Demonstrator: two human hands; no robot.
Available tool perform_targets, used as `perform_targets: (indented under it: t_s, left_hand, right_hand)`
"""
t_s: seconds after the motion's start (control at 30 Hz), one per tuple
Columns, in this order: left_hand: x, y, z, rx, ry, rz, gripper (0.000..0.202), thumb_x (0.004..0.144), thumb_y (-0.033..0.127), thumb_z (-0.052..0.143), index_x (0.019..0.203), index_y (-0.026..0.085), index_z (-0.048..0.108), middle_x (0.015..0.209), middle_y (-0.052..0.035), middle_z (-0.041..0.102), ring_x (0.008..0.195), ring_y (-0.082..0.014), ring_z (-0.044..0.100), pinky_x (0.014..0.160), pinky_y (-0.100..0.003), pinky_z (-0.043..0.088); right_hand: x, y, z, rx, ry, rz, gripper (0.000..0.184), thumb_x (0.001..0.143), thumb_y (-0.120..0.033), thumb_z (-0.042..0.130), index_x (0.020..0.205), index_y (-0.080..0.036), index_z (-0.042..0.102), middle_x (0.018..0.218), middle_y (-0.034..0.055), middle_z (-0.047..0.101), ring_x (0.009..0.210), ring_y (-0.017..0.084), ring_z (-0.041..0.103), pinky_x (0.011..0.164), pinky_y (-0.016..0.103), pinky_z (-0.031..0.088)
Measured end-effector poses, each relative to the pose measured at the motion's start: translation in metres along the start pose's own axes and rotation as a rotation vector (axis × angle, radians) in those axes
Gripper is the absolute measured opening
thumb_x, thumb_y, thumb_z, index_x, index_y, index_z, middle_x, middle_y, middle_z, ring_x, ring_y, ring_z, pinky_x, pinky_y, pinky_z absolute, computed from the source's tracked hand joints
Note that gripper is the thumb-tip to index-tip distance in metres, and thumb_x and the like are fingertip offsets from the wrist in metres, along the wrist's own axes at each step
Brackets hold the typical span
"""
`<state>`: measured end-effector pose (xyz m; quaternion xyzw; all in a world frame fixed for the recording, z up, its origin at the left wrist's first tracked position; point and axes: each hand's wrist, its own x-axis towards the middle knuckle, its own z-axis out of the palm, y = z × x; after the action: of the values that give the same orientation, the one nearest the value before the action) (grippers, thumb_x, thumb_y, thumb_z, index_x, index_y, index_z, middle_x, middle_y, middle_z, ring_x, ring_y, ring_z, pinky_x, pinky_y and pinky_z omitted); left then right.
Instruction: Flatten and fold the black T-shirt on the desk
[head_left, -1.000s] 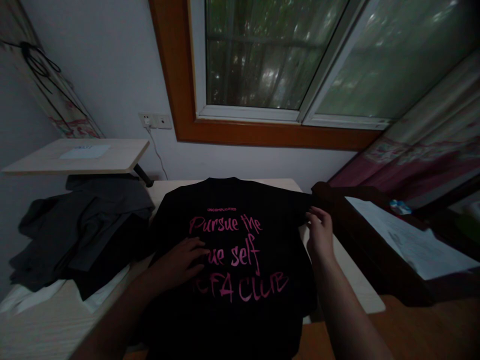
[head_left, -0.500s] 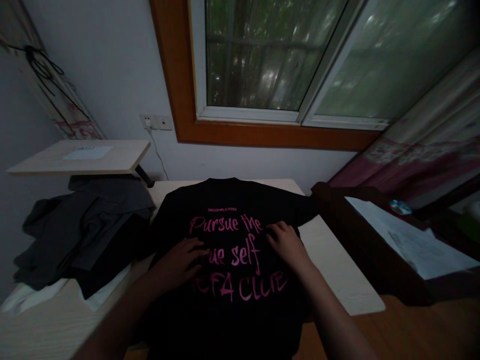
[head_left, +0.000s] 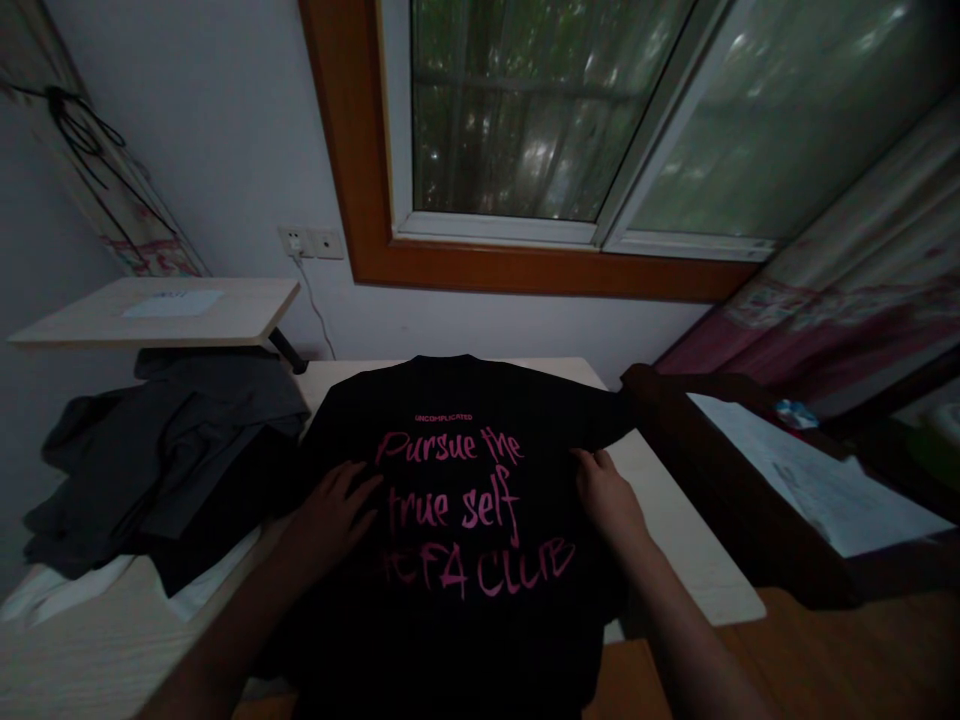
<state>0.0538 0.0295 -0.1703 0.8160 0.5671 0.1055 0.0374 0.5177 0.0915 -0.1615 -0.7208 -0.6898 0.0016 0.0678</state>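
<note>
A black T-shirt (head_left: 465, 650) with pink lettering lies spread out on the table, its neckline toward the wall and its lower part coming down toward me. My left hand (head_left: 330, 510) rests on the left part of the shirt, fingers apart and stretched toward the print. On the opposite side, my right hand (head_left: 611, 495) is at the shirt's edge below the right sleeve. Its fingers are curled together on the fabric there. The shirt's bottom hem runs out of view.
To the left, a heap of dark grey and black clothes (head_left: 172, 450) sits under a small raised shelf (head_left: 165, 310). Right of the light wooden table (head_left: 697, 560) is a dark brown surface bearing a pale sheet (head_left: 810, 480). A window (head_left: 525, 120) and a plugged-in cable (head_left: 322, 325) are beyond.
Both hands have moved outward over the shirt, the left one leftward and the right one to the right edge. More of the pink lettering shows between them.
</note>
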Motion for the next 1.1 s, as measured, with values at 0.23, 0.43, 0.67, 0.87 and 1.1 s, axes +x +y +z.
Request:
perform_targets:
  t_s: [0.23,0.43,0.67,0.87,1.1]
  left_hand:
    - [0.030,-0.021,0.015,0.083,0.066,-0.037,0.052,0.099,0.051,0.048,0.146,0.029,0.053,0.153,-0.0122,0.046,0.145,-0.0348,0.036,0.120,-0.061,0.027]
    - [0.064,-0.035,0.017,0.098,0.075,-0.071,0.053,0.099,0.049,0.047,0.147,0.029,0.052,0.152,-0.0141,0.046,0.146,-0.0361,0.036,0.120,-0.064,0.022]
    - [0.073,-0.040,0.016,0.023,0.077,-0.087,0.050,0.098,0.047,0.050,0.144,0.027,0.055,0.151,-0.0142,0.047,0.145,-0.0360,0.036,0.119,-0.066,0.023]
    - [0.035,-0.031,0.009,-0.019,0.144,-0.063,0.045,0.095,0.039,0.053,0.137,0.025,0.059,0.139,-0.0121,0.053,0.129,-0.0309,0.047,0.111,-0.052,0.042]
    - [-0.020,-0.023,-0.012,0.063,0.098,-0.252,0.045,0.095,0.042,0.049,0.133,0.020,0.059,0.124,-0.0151,0.058,0.112,-0.0345,0.056,0.100,-0.055,0.047]
  right_hand:
    - [0.039,-0.002,0.002,-0.049,0.021,0.014,0.039,0.103,-0.022,0.039,0.138,-0.023,0.057,0.119,0.0137,0.056,0.082,0.024,0.067,0.066,0.033,0.049]
    - [0.074,-0.006,0.003,-0.005,0.031,-0.016,0.042,0.103,-0.020,0.039,0.140,-0.025,0.057,0.121,0.0134,0.055,0.089,0.025,0.067,0.074,0.035,0.050]
    - [0.085,-0.001,0.005,0.118,0.054,-0.015,0.040,0.104,-0.027,0.040,0.139,-0.023,0.057,0.122,0.0123,0.057,0.097,0.025,0.066,0.083,0.035,0.051]
    - [0.056,0.019,0.007,0.260,-0.001,-0.023,0.049,0.099,-0.039,0.051,0.145,-0.021,0.048,0.131,0.0146,0.060,0.113,0.032,0.064,0.095,0.043,0.051]
    - [0.019,0.032,-0.007,0.684,-0.275,-0.041,0.069,0.088,-0.046,0.065,0.149,-0.025,0.042,0.139,0.0106,0.061,0.122,0.031,0.062,0.104,0.045,0.051]
